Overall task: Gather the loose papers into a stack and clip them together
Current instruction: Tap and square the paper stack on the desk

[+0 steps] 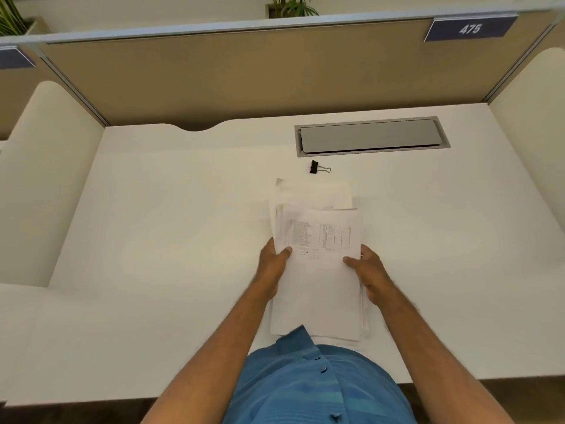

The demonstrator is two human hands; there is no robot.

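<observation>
White papers near counter front edge, left hand & right hand fingers gripping sides, squaring stack; next likely binder clip beyond.

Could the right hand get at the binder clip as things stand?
Probably not yet: the right hand grips the papers. Once it lets go, the way looks free, since the binder clip lies on bare desk beyond them.

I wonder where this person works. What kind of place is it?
Probably an office cubicle: a white desk walled by tan partitions, a number sign reading 475, and a cable hatch set in the desktop.
</observation>
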